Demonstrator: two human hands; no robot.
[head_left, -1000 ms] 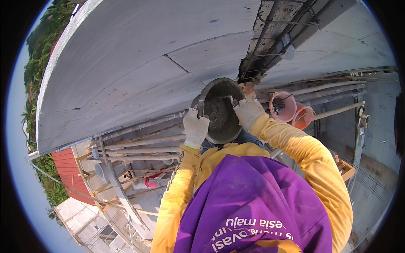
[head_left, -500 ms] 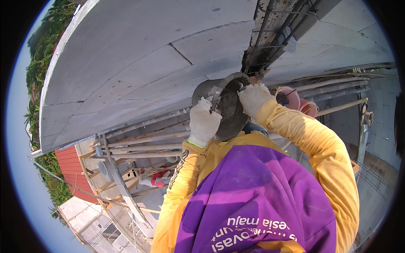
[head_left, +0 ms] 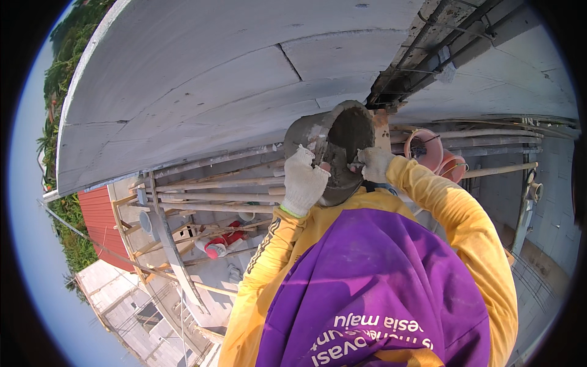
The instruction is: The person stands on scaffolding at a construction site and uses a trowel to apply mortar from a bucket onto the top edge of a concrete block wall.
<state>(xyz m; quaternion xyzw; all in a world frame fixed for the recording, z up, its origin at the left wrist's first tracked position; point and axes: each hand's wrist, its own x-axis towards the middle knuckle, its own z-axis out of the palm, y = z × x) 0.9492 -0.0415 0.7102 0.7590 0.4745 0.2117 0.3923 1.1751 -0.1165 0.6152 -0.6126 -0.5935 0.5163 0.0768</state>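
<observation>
A dark grey bucket (head_left: 299, 133), crusted with cement, is tipped in front of me with its mouth turned up and to the right. Wet grey mortar (head_left: 350, 137) coats its inside. My left hand (head_left: 304, 181), in a white knit glove, closes on the near left side of the bucket. On the near right, my gloved right hand (head_left: 375, 164) grips it by the rim, the thumb showing; its other fingers are partly hidden. Just beyond the bucket stands a vertical gap with steel reinforcing bars (head_left: 443, 46), between walls of pale blocks (head_left: 214, 79).
Two pink buckets (head_left: 433, 148) sit on the right beside bamboo poles (head_left: 501, 169). A brownish board (head_left: 381, 128) stands behind my right hand. Scaffold poles (head_left: 214, 197) run to the left. Far below, another person in red (head_left: 226, 240) is among timber, near a red roof (head_left: 101, 226).
The bucket has tilted so more of its inside shows. My right hand has moved down and toward me along its right side. The view has shifted slightly.
</observation>
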